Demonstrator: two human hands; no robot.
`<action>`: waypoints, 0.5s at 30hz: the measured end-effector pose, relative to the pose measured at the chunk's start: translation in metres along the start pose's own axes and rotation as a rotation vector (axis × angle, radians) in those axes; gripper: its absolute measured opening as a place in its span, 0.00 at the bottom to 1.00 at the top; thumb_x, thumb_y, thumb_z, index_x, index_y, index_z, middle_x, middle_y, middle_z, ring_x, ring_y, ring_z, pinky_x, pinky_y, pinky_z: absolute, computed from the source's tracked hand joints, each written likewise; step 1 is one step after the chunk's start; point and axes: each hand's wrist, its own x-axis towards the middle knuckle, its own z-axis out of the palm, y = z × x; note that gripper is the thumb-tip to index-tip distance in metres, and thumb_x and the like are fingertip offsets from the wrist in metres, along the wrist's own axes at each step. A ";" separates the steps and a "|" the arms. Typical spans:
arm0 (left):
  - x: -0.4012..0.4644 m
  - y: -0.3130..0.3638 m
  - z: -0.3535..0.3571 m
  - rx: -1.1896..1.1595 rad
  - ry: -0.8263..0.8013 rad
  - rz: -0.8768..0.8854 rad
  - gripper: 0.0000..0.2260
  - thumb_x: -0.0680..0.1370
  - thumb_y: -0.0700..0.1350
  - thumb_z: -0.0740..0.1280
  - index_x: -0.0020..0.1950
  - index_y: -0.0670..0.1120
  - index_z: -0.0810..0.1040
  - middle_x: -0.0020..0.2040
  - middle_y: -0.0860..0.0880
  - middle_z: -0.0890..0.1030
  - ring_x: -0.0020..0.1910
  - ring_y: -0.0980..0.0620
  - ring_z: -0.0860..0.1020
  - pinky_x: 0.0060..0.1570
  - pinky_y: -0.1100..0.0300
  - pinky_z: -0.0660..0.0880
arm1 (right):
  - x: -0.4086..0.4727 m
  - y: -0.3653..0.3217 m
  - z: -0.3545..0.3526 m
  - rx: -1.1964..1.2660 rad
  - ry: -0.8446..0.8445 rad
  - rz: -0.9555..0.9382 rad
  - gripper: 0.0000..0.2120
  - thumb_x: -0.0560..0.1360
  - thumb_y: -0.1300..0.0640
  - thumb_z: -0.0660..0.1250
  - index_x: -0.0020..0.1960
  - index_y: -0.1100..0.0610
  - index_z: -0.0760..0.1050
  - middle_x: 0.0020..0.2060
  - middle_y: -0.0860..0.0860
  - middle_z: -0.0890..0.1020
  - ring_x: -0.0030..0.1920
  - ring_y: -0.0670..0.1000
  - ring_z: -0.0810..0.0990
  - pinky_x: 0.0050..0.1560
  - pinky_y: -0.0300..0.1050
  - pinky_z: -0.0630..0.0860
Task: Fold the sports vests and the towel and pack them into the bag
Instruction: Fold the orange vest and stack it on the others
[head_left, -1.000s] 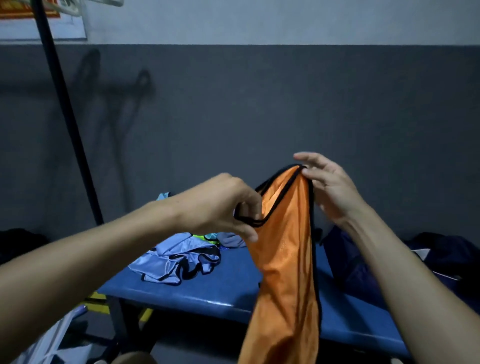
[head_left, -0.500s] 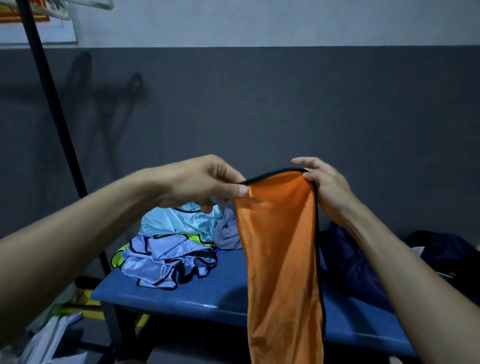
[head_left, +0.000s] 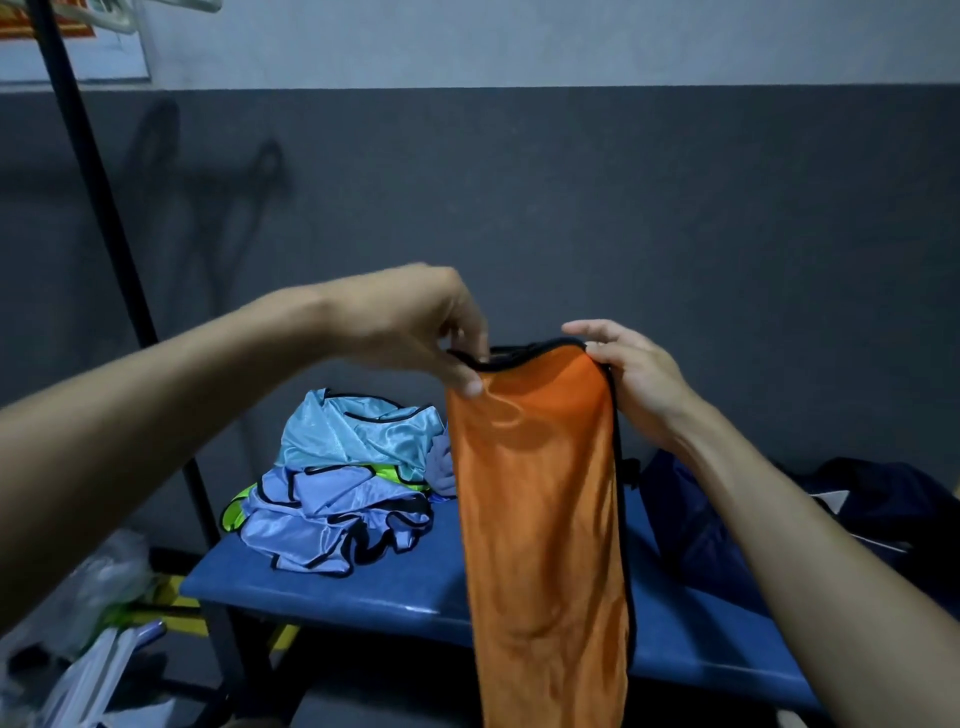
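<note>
An orange sports vest (head_left: 540, 519) with black trim hangs lengthwise in front of me, folded into a narrow strip. My left hand (head_left: 415, 322) pinches its top left corner. My right hand (head_left: 634, 374) holds the top right corner, fingers over the black edge. Behind the vest, a heap of light blue vests (head_left: 343, 493) with black trim and a bit of neon yellow lies on the blue bench (head_left: 415, 587). A dark navy bag (head_left: 691, 519) sits on the bench to the right, partly hidden by my right arm.
A black pole (head_left: 104, 197) of a rack rises at the left against the grey wall. Plastic bags (head_left: 104, 582) and white items lie on the floor beside the bench's left end. More dark fabric (head_left: 883, 499) lies at the far right.
My left hand drew the vest's top edge out to the left and flattened it, so the vest now hangs as an even strip. The view has tilted, showing more of the blue heap.
</note>
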 end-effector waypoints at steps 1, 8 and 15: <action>0.001 0.000 -0.006 0.073 0.045 -0.005 0.08 0.72 0.57 0.77 0.40 0.57 0.81 0.34 0.61 0.80 0.33 0.63 0.74 0.35 0.68 0.67 | -0.001 0.003 -0.001 0.025 -0.017 0.011 0.15 0.82 0.60 0.59 0.61 0.51 0.82 0.50 0.54 0.84 0.46 0.51 0.80 0.48 0.47 0.76; -0.002 -0.008 -0.030 0.129 0.056 -0.005 0.15 0.81 0.57 0.65 0.45 0.47 0.82 0.35 0.54 0.79 0.32 0.56 0.74 0.33 0.68 0.67 | -0.009 0.000 -0.017 0.125 -0.222 -0.005 0.17 0.82 0.62 0.64 0.71 0.60 0.72 0.44 0.53 0.83 0.44 0.51 0.80 0.54 0.48 0.74; -0.001 0.009 -0.007 0.527 0.110 -0.151 0.15 0.85 0.58 0.55 0.65 0.53 0.74 0.56 0.49 0.80 0.57 0.43 0.78 0.47 0.53 0.70 | -0.021 -0.036 -0.037 -0.294 -0.267 -0.062 0.13 0.82 0.59 0.66 0.66 0.53 0.77 0.50 0.58 0.84 0.53 0.54 0.84 0.61 0.47 0.79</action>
